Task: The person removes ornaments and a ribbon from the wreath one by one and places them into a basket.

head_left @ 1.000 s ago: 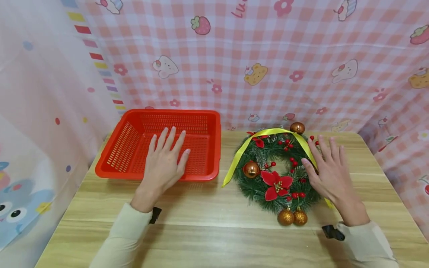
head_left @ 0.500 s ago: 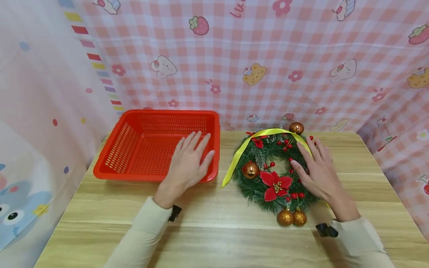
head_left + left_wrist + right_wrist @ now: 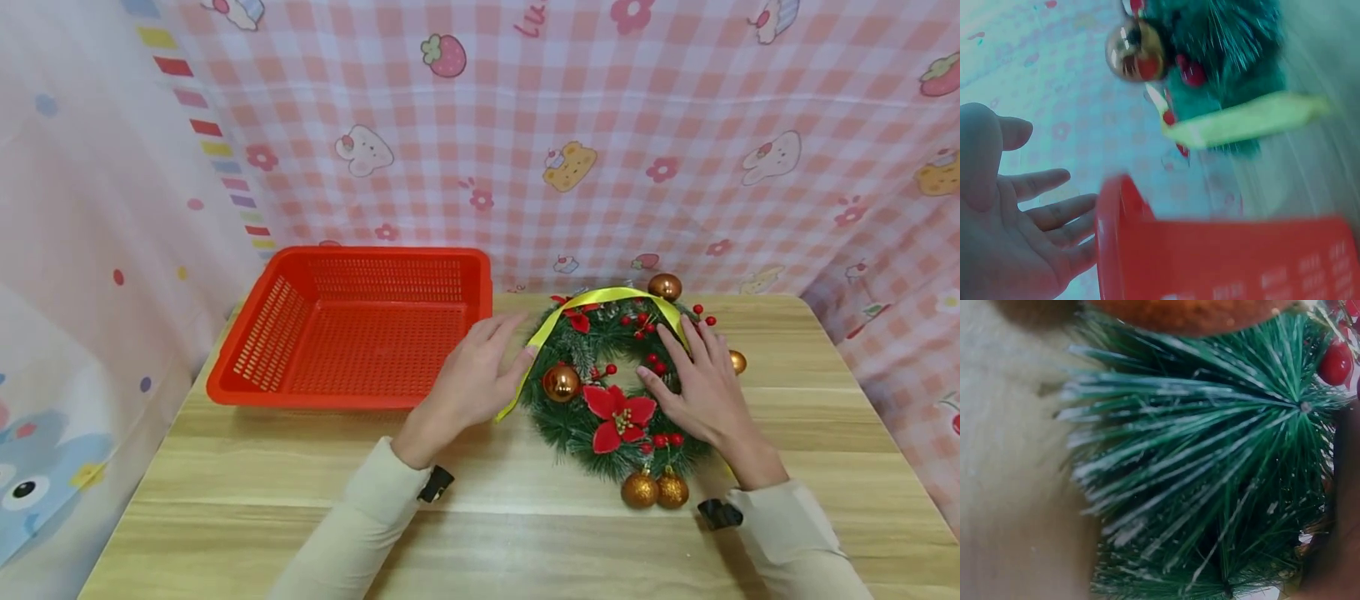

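A green wreath (image 3: 577,442) lies on the table, trimmed with a red poinsettia (image 3: 618,417), red berries and coppery baubles (image 3: 561,382). A yellow ribbon (image 3: 600,296) drapes over its far side and down the left. My left hand (image 3: 472,379), fingers extended, hovers between the basket's right end and the wreath's left side. In the left wrist view that hand (image 3: 1029,212) holds nothing. Over the wreath's right side is my right hand (image 3: 701,392), its fingers spread; whether it touches the needles I cannot tell. The right wrist view is filled by wreath needles (image 3: 1210,437).
A red plastic basket (image 3: 352,398) with slotted walls stands at the back left of the wooden table (image 3: 262,500). Behind the table hangs a pink checked curtain (image 3: 420,125). Two glittery gold baubles (image 3: 640,489) stick out at the wreath's front.
My left hand has moved right, from over the basket to near the wreath's left edge. The right hand has shifted left, farther over the wreath. Basket and wreath stay in place.
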